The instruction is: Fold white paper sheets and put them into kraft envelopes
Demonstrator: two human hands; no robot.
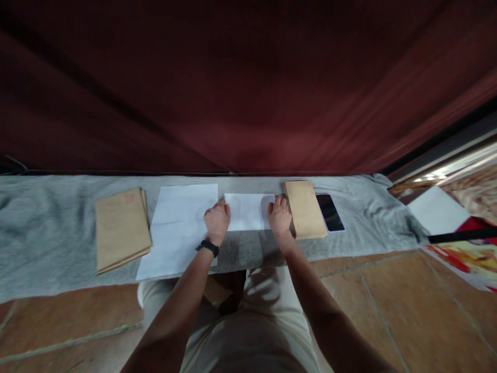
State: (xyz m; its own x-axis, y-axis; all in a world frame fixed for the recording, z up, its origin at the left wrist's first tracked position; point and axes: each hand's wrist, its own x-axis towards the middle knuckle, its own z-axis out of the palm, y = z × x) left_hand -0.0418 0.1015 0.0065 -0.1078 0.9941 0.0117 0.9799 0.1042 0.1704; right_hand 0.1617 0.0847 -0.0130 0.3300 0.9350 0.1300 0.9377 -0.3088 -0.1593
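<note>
Left hand (216, 221) with black wristband and right hand (279, 216), each grip flat and pressing an end of a folded white paper (248, 211) on the grey-clothed bench (46, 228), larger white sheet (178, 228) touching the paper's left end, brown envelopes (306, 208) just right of it, phone (330, 212) beyond them, another envelope stack (121, 229) far left.

Both hands press flat on a small folded white sheet (248, 211) lying on a grey cloth (46, 228). The left hand (217, 221), with a black wristband (207, 247), covers the sheet's nine o'clock edge; the right hand (279, 216) covers its three o'clock edge. At nine o'clock lie larger white paper (174, 233) and a brown envelope stack (121, 229). At three o'clock lie another brown envelope stack (306, 208) and a dark phone (330, 212).
</note>
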